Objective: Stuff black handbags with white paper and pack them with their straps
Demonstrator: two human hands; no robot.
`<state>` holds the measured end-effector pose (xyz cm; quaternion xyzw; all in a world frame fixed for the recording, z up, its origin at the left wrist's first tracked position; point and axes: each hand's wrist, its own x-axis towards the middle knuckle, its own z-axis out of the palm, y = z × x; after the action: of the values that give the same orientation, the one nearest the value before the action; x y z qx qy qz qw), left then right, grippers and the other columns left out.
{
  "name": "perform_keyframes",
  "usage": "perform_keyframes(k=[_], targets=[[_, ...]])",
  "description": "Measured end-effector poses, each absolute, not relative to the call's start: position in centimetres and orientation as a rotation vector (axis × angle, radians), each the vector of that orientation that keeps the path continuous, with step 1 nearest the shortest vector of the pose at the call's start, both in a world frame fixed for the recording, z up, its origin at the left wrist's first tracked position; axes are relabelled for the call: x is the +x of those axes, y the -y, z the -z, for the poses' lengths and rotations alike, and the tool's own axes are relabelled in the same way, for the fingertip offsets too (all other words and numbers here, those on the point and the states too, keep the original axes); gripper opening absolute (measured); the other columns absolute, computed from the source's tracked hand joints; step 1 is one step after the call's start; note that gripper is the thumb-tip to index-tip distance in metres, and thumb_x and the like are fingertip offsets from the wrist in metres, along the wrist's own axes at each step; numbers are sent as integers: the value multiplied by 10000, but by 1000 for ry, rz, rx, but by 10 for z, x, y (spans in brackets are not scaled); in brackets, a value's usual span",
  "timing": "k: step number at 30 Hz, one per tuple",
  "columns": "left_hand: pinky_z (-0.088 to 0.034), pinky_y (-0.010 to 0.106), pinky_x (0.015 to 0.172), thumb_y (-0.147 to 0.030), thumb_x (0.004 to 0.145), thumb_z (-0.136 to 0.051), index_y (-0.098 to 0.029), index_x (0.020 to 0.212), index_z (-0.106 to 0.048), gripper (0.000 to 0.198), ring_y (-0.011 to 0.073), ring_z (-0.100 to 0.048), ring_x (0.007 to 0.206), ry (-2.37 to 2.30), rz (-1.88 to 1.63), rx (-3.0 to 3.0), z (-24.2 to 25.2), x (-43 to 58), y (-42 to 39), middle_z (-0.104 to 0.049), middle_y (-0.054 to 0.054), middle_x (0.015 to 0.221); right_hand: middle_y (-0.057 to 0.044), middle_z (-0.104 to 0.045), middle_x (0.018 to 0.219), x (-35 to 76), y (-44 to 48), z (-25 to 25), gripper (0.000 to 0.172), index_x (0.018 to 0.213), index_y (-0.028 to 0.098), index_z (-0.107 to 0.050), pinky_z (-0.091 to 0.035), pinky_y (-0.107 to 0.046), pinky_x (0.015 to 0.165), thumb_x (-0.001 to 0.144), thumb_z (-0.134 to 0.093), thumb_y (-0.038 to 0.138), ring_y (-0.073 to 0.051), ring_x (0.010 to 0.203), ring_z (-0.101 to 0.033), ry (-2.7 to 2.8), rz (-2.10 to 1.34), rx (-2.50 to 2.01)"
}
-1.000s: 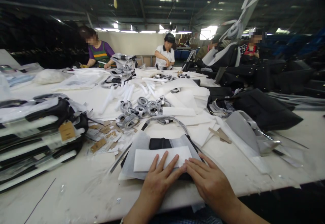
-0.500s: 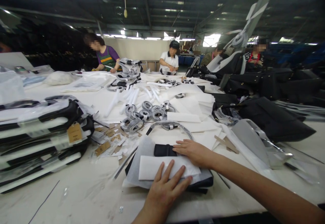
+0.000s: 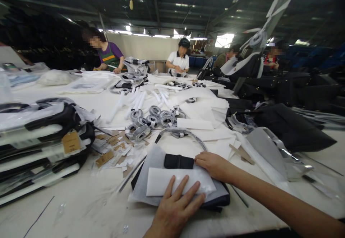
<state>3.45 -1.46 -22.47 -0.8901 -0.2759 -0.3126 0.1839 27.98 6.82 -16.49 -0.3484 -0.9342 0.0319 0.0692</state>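
A black handbag (image 3: 215, 201) lies flat before me, its front largely under thin white tissue paper (image 3: 145, 175). On the paper rests a white foam sheet (image 3: 160, 181), and my left hand (image 3: 179, 204) presses on it with fingers spread. Just above the sheet, a black flap (image 3: 175, 161) with a narrow loop shows uncovered. My right hand (image 3: 211, 164) has its fingers curled together at the flap's right end; the thumb is hidden. The bag's handle (image 3: 195, 136), wrapped in clear film, arches away from me behind the flap.
Wrapped black bags (image 3: 54, 144) are stacked at left beside brown tags (image 3: 105, 158). Several film-wrapped coils (image 3: 153, 117) and white foam tubes (image 3: 140, 99) lie ahead. More black bags (image 3: 291, 130) fill the right. Co-workers, one in a white shirt (image 3: 176, 60), work across the table.
My right hand has shifted right along the black flap, its outstretched fingers now curled at the end, and more of the flap shows. My left hand stays spread on the foam sheet.
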Motion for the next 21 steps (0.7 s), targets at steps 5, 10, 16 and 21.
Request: perform_keyframes(k=[5, 10, 16, 21], targets=[[-126, 555, 1245, -375, 977, -572, -382, 1314, -587, 338, 237, -387, 1429, 752, 890, -2519, 224, 35, 13, -316, -100, 1596, -74, -727, 953, 284, -75, 163, 359, 978, 155, -698, -534, -319, 880, 768, -476, -35, -187, 938, -670, 2819, -266, -1106], [-129, 547, 1249, -371, 966, -593, -378, 1282, -611, 317, 227, -405, 1419, 756, 941, -2503, 223, 38, 13, -382, -97, 1566, -72, -714, 1167, 289, -64, 151, 483, 1117, 196, -697, -520, -345, 986, 796, -423, -40, -178, 1125, -642, 2661, -310, -1182], [-116, 528, 1251, -320, 1009, -505, -356, 1326, -583, 328, 217, -436, 1395, 769, 864, -2578, 215, 35, 16, -424, -83, 1543, -95, -694, 1235, 289, 22, 134, 343, 1245, 202, -640, -519, -352, 1036, 939, -516, 108, -191, 1196, -622, 2303, -122, -1142], [-146, 500, 1248, -353, 1018, -477, -345, 1380, -532, 365, 194, -446, 1388, 789, 845, -2607, 213, 35, 16, -474, -48, 1514, -113, -652, 1323, 289, 64, 150, 498, 1411, 187, -530, -375, -517, 1165, 929, -632, 260, -266, 1332, -518, 2481, 77, -1134]])
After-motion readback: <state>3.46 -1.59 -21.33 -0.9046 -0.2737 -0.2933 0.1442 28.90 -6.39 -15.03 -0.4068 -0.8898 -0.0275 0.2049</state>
